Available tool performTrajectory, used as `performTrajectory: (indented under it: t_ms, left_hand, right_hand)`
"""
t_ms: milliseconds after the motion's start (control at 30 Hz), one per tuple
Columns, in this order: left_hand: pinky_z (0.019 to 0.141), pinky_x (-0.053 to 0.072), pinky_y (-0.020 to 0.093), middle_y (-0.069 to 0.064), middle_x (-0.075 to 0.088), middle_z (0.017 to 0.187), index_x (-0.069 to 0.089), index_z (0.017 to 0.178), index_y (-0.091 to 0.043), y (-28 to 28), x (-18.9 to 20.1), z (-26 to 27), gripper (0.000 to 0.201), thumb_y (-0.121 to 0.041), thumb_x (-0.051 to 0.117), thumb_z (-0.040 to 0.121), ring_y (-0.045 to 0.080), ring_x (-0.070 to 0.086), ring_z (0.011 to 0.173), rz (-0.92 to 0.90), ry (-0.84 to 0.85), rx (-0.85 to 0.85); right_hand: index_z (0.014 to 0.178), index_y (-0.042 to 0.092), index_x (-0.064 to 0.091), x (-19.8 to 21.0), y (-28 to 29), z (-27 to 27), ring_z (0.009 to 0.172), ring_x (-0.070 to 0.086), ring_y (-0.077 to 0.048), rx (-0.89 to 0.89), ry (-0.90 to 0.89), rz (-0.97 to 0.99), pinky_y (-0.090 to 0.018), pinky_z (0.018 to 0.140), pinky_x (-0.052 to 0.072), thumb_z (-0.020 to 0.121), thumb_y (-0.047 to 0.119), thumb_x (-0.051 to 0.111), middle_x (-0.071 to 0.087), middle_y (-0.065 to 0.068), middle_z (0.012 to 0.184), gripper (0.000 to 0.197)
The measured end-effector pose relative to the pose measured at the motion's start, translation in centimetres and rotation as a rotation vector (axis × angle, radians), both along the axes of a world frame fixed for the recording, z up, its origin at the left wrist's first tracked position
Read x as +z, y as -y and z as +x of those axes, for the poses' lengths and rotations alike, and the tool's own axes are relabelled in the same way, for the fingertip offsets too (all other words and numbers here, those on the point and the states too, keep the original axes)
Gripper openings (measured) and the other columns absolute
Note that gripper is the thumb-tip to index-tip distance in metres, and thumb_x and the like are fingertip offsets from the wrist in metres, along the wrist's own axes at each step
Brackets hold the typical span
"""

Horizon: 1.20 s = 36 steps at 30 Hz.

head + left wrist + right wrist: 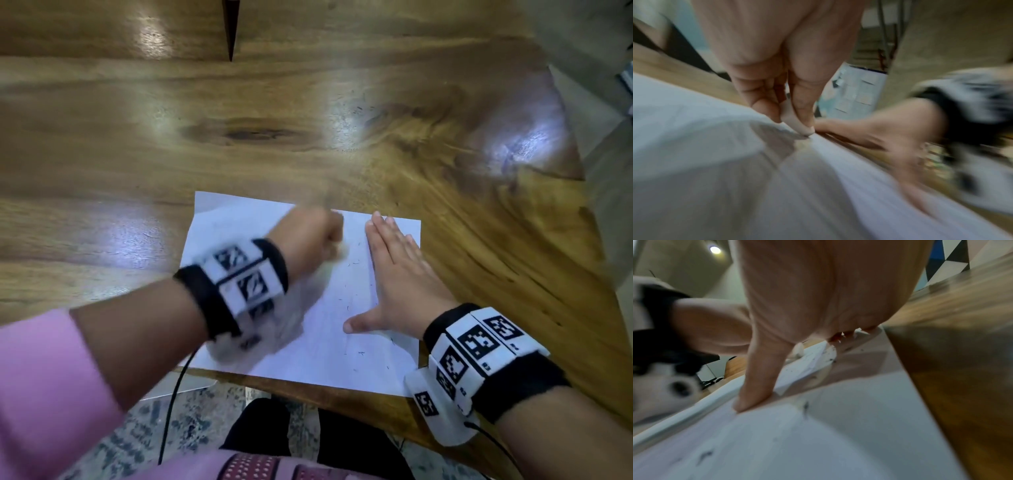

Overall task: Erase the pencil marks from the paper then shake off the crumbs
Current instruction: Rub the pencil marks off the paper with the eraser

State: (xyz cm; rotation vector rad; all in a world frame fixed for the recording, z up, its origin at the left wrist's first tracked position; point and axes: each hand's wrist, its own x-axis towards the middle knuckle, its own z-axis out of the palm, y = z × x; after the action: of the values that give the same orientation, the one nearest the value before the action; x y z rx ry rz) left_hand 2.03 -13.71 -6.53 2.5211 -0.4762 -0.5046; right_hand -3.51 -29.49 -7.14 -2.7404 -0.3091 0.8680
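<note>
A white sheet of paper (329, 342) lies on the wooden table (308, 120) near its front edge, with dark eraser crumbs (356, 263) scattered over it. My left hand (315, 236), blurred by motion, pinches a whitish eraser (792, 120) between thumb and fingers, its tip touching the paper (715, 162). My right hand (394, 267) lies flat on the sheet's right half, fingers straight and thumb spread. In the right wrist view the thumb (754, 389) presses the paper (838, 434), where crumbs (805, 407) show.
The table's front edge (308, 390) runs just below the paper, with patterned floor (144, 428) and my dark-clad legs (260, 428) beneath. Cables hang from both wrist bands. The table's right edge slants close to my right hand.
</note>
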Motion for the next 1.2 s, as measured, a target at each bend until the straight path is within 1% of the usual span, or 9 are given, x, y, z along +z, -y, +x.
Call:
performTrajectory:
  t_ms: [100, 167, 300, 467, 600, 833, 933, 1033, 1200]
  left_hand:
    - [0.059, 0.03, 0.021, 0.001, 0.055, 0.076, 0.062, 0.076, -0.01, 0.2, 0.3, 2.8, 0.012, -0.018, 0.071, 0.076, 0.017, 0.049, 0.071, 0.002, -0.015, 0.097]
    - [0.052, 0.03, 0.026, 0.003, 0.057, 0.074, 0.063, 0.075, -0.007, -0.4, 0.3, 1.1, 0.014, -0.018, 0.071, 0.075, 0.018, 0.05, 0.069, -0.036, -0.033, 0.113]
    - [0.056, 0.03, 0.021, -0.004, 0.052, 0.07, 0.061, 0.07, -0.01, -1.7, -0.3, -3.0, 0.014, -0.02, 0.068, 0.076, 0.016, 0.048, 0.069, -0.031, -0.076, 0.042]
    - [0.054, 0.029, 0.023, -0.003, 0.053, 0.063, 0.062, 0.078, -0.01, -0.2, 0.1, 0.8, 0.015, -0.022, 0.07, 0.077, 0.017, 0.05, 0.067, -0.044, -0.057, 0.115]
    - [0.062, 0.03, 0.02, 0.001, 0.057, 0.076, 0.064, 0.08, -0.009, 0.8, -0.2, 2.9, 0.013, -0.02, 0.069, 0.077, 0.017, 0.049, 0.072, -0.031, 0.008, 0.16]
    - [0.056, 0.027, 0.023, -0.002, 0.052, 0.071, 0.059, 0.068, -0.012, -1.6, -0.4, -3.3, 0.015, -0.02, 0.069, 0.075, 0.019, 0.051, 0.07, -0.043, -0.057, 0.059]
    - [0.056, 0.021, 0.022, 0.002, 0.055, 0.077, 0.063, 0.079, -0.008, 0.0, 0.0, 0.1, 0.013, -0.02, 0.069, 0.077, 0.017, 0.047, 0.072, -0.034, -0.014, 0.11]
    - [0.062, 0.028, 0.02, 0.007, 0.063, 0.085, 0.062, 0.082, -0.011, 1.9, 0.0, 3.7, 0.009, -0.016, 0.067, 0.078, 0.019, 0.051, 0.077, 0.003, -0.009, 0.133]
    - [0.059, 0.025, 0.023, -0.002, 0.048, 0.068, 0.056, 0.068, -0.012, -0.4, -0.1, -2.1, 0.014, -0.016, 0.068, 0.076, 0.019, 0.046, 0.07, -0.04, -0.019, 0.025]
  right_hand:
    - [0.146, 0.015, -0.026, 0.0, -0.2, 0.0, 0.137, -0.035, -0.007, -0.012, 0.0, 0.007, -0.031, 0.116, -0.015, 0.058, 0.069, 0.071, -0.037, 0.007, 0.15, 0.142]
    - [0.146, 0.015, -0.024, -0.1, -0.3, -0.1, 0.137, -0.034, -0.008, -0.025, 0.022, 0.008, -0.031, 0.115, -0.017, 0.058, 0.072, 0.068, -0.036, 0.006, 0.151, 0.14]
    - [0.146, 0.014, -0.024, -0.4, -0.4, -0.2, 0.138, -0.033, -0.009, -0.025, 0.043, -0.004, -0.032, 0.114, -0.019, 0.059, 0.075, 0.065, -0.035, 0.005, 0.152, 0.139]
    - [0.146, 0.02, -0.024, -0.4, -0.3, -0.2, 0.138, -0.034, -0.012, 0.003, 0.053, -0.004, -0.035, 0.115, -0.018, 0.06, 0.077, 0.063, -0.036, 0.002, 0.151, 0.134]
    - [0.148, 0.023, -0.021, -0.2, -0.6, -0.1, 0.139, -0.032, -0.013, -0.022, 0.061, -0.016, -0.037, 0.116, -0.016, 0.061, 0.077, 0.062, -0.035, 0.002, 0.152, 0.132]
    - [0.148, 0.023, -0.021, -0.4, -0.7, -0.1, 0.14, -0.031, -0.014, -0.027, 0.065, -0.03, -0.036, 0.116, -0.016, 0.061, 0.075, 0.063, -0.035, 0.001, 0.152, 0.132]
    - [0.148, 0.021, -0.021, -0.3, -0.7, -0.1, 0.14, -0.031, -0.014, -0.022, 0.062, -0.032, -0.037, 0.116, -0.016, 0.061, 0.076, 0.062, -0.034, 0.001, 0.152, 0.132]
    - [0.148, 0.02, -0.021, -0.2, -0.7, 0.0, 0.14, -0.031, -0.014, -0.025, 0.058, -0.04, -0.038, 0.117, -0.014, 0.061, 0.076, 0.062, -0.034, 0.001, 0.152, 0.133]
    - [0.148, 0.021, -0.021, -0.3, -0.7, -0.1, 0.14, -0.031, -0.013, -0.036, 0.062, -0.03, -0.036, 0.116, -0.016, 0.061, 0.075, 0.064, -0.034, 0.002, 0.152, 0.133]
